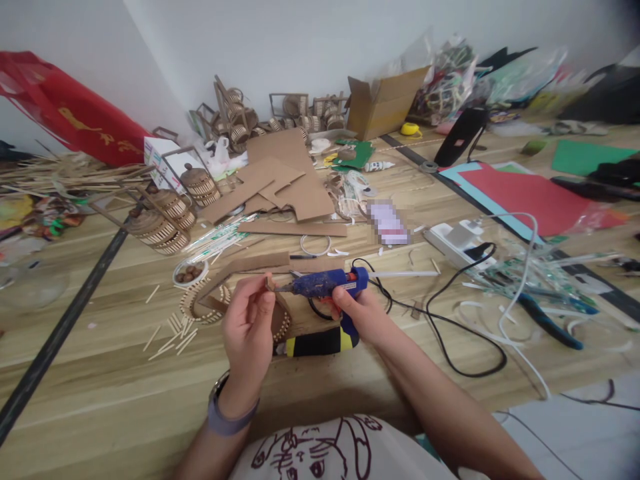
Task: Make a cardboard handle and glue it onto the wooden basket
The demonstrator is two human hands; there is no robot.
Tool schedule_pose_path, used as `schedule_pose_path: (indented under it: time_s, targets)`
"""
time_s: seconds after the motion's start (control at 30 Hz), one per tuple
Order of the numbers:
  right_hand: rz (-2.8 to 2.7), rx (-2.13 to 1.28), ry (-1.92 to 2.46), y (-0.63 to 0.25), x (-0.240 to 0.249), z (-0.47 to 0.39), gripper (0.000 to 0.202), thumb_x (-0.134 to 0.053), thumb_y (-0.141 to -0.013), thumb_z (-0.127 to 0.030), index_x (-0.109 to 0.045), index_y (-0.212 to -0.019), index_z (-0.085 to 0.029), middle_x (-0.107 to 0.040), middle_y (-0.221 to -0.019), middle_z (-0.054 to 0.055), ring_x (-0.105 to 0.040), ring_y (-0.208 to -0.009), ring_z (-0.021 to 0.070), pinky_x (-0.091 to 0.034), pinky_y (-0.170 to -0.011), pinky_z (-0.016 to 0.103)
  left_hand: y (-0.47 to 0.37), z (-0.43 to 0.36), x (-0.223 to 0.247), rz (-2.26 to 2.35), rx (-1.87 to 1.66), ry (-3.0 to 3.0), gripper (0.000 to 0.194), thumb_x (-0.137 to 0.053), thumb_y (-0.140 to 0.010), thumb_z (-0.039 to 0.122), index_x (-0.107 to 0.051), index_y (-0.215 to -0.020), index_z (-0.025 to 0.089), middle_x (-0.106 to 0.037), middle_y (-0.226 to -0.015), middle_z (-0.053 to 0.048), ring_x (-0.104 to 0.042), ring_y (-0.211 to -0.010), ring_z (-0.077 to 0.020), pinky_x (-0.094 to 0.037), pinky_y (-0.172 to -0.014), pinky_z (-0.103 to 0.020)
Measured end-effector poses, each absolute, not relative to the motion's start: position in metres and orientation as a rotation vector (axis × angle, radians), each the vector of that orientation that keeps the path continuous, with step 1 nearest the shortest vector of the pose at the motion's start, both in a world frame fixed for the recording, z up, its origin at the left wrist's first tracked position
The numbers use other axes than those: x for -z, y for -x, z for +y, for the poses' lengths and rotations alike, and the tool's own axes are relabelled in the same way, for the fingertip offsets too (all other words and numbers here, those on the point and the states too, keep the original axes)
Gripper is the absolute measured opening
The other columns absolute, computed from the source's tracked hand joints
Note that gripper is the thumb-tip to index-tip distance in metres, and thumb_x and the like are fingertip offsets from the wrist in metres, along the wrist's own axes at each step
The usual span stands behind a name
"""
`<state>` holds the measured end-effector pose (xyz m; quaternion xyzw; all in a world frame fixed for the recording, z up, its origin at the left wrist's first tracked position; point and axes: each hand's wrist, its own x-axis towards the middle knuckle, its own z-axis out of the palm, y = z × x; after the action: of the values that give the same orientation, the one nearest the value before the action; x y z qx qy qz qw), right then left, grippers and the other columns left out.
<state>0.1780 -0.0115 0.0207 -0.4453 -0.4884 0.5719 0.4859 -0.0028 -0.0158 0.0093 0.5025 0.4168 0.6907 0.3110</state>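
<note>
My right hand (364,312) is wrapped round the handle of a blue glue gun (320,285), with a white glue stick (400,273) poking out of its back. The nozzle points left and meets, or nearly meets, a small brown piece (271,283) pinched in the fingertips of my left hand (249,327). Under the gun lies a round brown disc edged with short sticks (283,321), partly hidden by my left hand. A tool with a black and yellow handle (317,342) lies just below. Left of my left hand are a ring of short sticks (187,303) and loose cut sticks (175,333).
A bowl of brown balls (190,272) and cardboard sheets (285,177) lie beyond my hands. Small stick-covered buckets (159,229) stand at left. On the right are a white power strip (453,247), a looping black cable (440,347) and blue-handled pliers (550,323).
</note>
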Motion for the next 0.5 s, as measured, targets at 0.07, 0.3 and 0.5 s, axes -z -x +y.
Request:
schedule_pose_path:
  time_s: [0.07, 0.3, 0.5]
  targets:
    - [-1.202, -1.378, 1.085, -0.1779, -0.0209, -0.0119, 0.068, -0.062, -0.063, -0.088, -0.056, -0.060, -0.020, -0.050, -0.049, -0.003, -0.044, -0.045, 0.0104, -0.040, -0.046, 0.026, 0.0030, -0.0158, -0.0090, 1.110, -1.818, -1.326, 0.020, -0.072, -0.088, 0.031, -0.074, -0.108, 0.025, -0.072, -0.104, -0.003, -0.067, -0.097, -0.0149, -0.053, -0.089, -0.025]
    - [-1.249, -1.334, 1.108, -0.1777, -0.0235, -0.0122, 0.068, -0.059, -0.066, -0.088, -0.052, -0.058, -0.021, -0.047, -0.048, -0.004, -0.040, -0.044, 0.0102, -0.036, -0.045, 0.026, 0.0026, -0.0162, -0.0094, 1.149, -1.812, -1.308, 0.023, -0.074, -0.087, 0.036, -0.074, -0.105, 0.023, -0.072, -0.104, -0.004, -0.068, -0.097, -0.0166, -0.054, -0.088, -0.027]
    - [-1.268, -1.318, 1.115, -0.1780, -0.0219, -0.0126, 0.068, -0.057, -0.068, -0.088, -0.049, -0.056, -0.022, -0.045, -0.047, -0.003, -0.038, -0.044, 0.0103, -0.035, -0.045, 0.026, 0.0028, -0.0156, -0.0098, 1.171, -1.824, -1.332, 0.023, -0.074, -0.086, 0.037, -0.074, -0.105, 0.023, -0.068, -0.105, -0.005, -0.066, -0.101, -0.0183, -0.054, -0.091, -0.030]
